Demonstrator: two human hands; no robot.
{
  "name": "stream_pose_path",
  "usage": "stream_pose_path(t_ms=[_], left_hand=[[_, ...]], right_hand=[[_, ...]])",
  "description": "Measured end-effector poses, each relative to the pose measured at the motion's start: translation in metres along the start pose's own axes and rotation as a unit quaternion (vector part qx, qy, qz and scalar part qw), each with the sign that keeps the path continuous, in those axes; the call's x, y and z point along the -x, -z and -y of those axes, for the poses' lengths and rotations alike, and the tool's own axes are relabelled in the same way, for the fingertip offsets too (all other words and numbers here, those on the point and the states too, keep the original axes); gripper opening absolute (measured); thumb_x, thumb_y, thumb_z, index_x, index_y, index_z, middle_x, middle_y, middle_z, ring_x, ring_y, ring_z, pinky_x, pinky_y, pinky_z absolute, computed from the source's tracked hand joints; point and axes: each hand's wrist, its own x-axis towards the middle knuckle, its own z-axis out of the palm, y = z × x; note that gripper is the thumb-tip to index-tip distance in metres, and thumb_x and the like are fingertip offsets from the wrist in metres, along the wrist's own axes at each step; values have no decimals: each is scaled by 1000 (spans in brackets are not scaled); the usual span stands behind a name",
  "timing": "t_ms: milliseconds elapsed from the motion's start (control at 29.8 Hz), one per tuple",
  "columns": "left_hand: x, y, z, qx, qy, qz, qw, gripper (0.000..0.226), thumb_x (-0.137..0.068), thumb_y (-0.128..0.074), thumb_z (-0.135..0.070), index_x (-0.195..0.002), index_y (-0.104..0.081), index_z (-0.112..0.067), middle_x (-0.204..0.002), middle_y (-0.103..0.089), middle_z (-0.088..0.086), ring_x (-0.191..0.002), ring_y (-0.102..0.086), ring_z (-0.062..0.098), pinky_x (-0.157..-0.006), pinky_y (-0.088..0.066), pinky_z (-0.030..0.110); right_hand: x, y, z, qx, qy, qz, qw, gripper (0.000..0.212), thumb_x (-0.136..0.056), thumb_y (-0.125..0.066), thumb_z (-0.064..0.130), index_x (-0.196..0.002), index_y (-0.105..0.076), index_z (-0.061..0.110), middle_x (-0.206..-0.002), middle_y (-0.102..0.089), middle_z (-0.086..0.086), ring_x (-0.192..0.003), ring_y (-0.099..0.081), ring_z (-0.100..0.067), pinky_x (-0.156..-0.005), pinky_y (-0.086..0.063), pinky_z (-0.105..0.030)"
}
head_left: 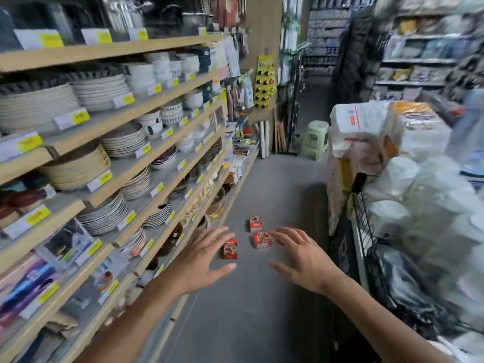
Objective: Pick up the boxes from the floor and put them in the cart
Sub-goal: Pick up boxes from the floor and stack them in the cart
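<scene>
Three small red boxes lie on the grey floor of a shop aisle: one nearest the shelving, one in the middle, one further off. My left hand reaches out over the floor with fingers spread, its fingertips just above the nearest box, holding nothing. My right hand is stretched out the same way, its fingers beside the middle box and partly covering something red behind it. The black wire cart stands at the right, piled with white wrapped goods.
Wooden shelves full of stacked plates and bowls run along the left. A pale green plastic stool stands at the aisle's far end. Bagged packages are heaped on the cart's far side. Bare floor lies between shelves and cart.
</scene>
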Motion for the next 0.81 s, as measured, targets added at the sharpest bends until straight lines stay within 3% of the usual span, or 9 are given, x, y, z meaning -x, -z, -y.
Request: stream_pose_path(t_ms=[134, 302, 437, 571, 806], left_hand=[[-49, -9, 1, -9, -1, 22, 1000, 70, -94, -45, -68, -155, -23, -40, -161, -14, -21, -150, -9, 2, -118, -11, 27], [-120, -26, 24, -9, 5, 50, 999, 70, -94, -45, -68, -155, -20, -42, -161, -12, -23, -150, -8, 1, -123, -16, 40], [-199, -38, 62, 16, -2, 59, 998, 71, -91, -42, -72, -153, -17, -48, -160, -9, -28, -150, -9, -1, -120, -27, 46], [-283, -34, 103, 36, 5, 47, 998, 71, -93, -46, -68, -155, -20, -44, -161, -12, -26, -150, -10, 1, -122, -24, 41], [-406, -36, 150, 54, 10, 41, 998, 70, -94, -48, -65, -155, -23, -41, -161, -17, -22, -149, -14, 1, -122, -22, 36]], right_hand=[[-26, 2, -45, -3, -9, 18, 1000, 72, -92, -48, 70, -154, -31, 37, -160, -31, 9, -149, -25, -16, -122, -24, -38], [-77, -2, -93, -12, -19, 21, 1000, 72, -91, -52, 68, -154, -31, 37, -159, -33, 9, -147, -26, -16, -122, -28, -38], [-137, -8, -139, -7, -36, 26, 999, 74, -90, -50, 69, -153, -33, 35, -159, -34, 8, -147, -28, -18, -121, -31, -40], [-207, -2, -182, -17, -43, 48, 998, 75, -90, -47, 72, -153, -33, 35, -159, -34, 8, -147, -29, -18, -120, -33, -43], [-316, 21, -242, -19, -49, 28, 998, 76, -92, -50, 70, -155, -31, 32, -160, -33, 7, -147, -28, -17, -120, -30, -37]])
